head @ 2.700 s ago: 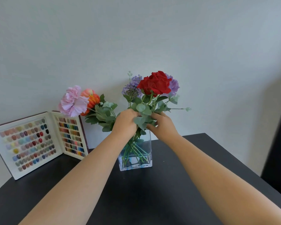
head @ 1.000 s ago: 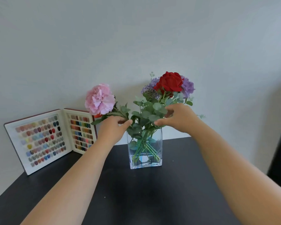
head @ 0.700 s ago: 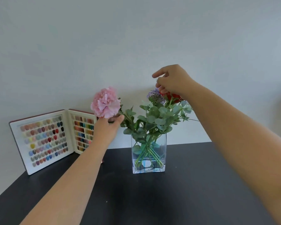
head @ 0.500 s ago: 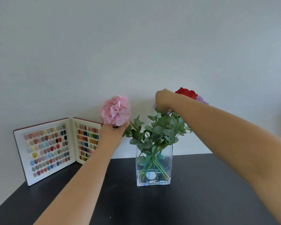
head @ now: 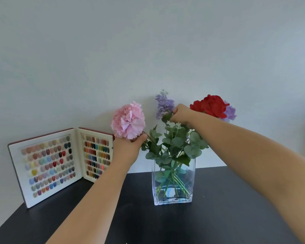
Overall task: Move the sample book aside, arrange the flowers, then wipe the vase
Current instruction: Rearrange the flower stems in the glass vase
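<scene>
Flowers [head: 167, 141]: stems hidden where both hands [head: 127, 148] grip.

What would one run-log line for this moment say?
step: arranging flowers | left hand: holds pink flower | right hand: grips purple sprig | vase: upright

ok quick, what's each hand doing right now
Left hand: fingers curled round the stem just under the pink flower, holding it.
Right hand: pinching the purple flower at its stem.
</scene>
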Demonstrator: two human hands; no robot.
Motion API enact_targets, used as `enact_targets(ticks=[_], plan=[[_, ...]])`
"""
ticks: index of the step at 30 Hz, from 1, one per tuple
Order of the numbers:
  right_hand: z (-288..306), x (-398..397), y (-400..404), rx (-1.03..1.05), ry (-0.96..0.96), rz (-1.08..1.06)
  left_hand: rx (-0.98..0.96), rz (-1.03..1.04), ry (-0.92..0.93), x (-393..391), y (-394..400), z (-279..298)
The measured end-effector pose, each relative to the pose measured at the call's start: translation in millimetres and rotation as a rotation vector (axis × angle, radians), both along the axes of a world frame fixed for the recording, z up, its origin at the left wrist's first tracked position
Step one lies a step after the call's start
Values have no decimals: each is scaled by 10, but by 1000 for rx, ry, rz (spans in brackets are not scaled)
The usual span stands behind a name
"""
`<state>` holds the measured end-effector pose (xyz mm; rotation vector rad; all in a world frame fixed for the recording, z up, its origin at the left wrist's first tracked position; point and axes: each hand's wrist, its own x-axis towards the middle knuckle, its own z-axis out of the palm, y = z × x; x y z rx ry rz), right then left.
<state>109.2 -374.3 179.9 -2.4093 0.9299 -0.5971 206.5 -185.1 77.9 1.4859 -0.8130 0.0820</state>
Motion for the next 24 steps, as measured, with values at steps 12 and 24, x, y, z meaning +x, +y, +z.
enact_targets(ticks=[12, 24], plan=[[163, -30, 228, 83, -156, 301, 17, 40, -133, -96, -70, 25], [246, -10, 296, -98, -4, 180, 165, 64, -98, -63, -192, 73]])
